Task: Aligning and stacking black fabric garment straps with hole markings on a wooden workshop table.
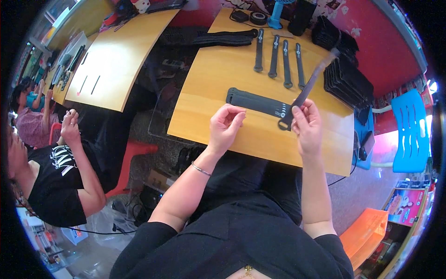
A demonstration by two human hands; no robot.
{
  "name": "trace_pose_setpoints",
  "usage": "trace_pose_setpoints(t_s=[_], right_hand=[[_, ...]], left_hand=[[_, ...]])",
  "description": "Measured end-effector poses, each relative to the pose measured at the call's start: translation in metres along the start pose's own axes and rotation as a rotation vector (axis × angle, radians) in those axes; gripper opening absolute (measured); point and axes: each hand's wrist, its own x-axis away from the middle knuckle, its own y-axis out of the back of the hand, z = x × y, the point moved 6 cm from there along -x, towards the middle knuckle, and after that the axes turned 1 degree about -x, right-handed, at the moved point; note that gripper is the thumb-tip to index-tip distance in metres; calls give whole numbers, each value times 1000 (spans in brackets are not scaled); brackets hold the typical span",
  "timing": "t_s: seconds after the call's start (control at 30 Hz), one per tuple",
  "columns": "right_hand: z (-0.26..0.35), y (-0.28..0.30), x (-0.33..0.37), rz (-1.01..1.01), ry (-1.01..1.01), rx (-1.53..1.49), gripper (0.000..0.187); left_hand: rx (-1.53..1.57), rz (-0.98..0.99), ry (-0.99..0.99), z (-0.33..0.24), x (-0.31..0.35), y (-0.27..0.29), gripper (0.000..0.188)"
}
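My right hand (308,128) pinches a dark grey strap (302,94) near its slotted lower end. The strap's upper part rises to the far right, its tip smeared by motion. Just beneath and to the left lies a neat stack of similar straps (258,103), rounded at the left end and with white marks at the right. My left hand (226,128) is curled, thumb and forefinger together, near the stack's front side; nothing shows between its fingers. Beyond the stack, several single straps (274,56) lie side by side, roughly parallel, on the wooden table (200,109).
A pile of black straps (227,38) lies at the table's far left. Stacked black pieces (348,80) fill its right side. A small blue fan (276,15) and tape roll (258,18) stand at the back. A co-worker (60,181) sits left; a blue chair (411,132) stands right.
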Motion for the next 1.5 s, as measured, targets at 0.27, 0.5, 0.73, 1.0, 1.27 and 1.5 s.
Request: trace_pose_setpoints(t_s=[0.27, 0.5, 0.73, 1.0, 1.27, 1.5], right_hand=[[-26, -28, 29, -155, 27, -142, 17], [-47, -32, 33, -177, -31, -198, 18], [-24, -11, 16, -149, -71, -365, 11], [2, 47, 19, -119, -55, -173, 16], [-16, 45, 34, 75, -74, 372, 19], [-25, 48, 20, -96, -71, 376, 18]], left_hand=[[-80, 168, -92, -16, 2, -20, 53], [-227, 181, -158, -12, 0, -23, 21], [-24, 140, 84, -23, 3, -23, 7], [-145, 129, 61, -45, -11, -3, 9], [-211, 110, 133, -48, -18, 29, 18], [-231, -80, 305, -22, -33, 36, 13]])
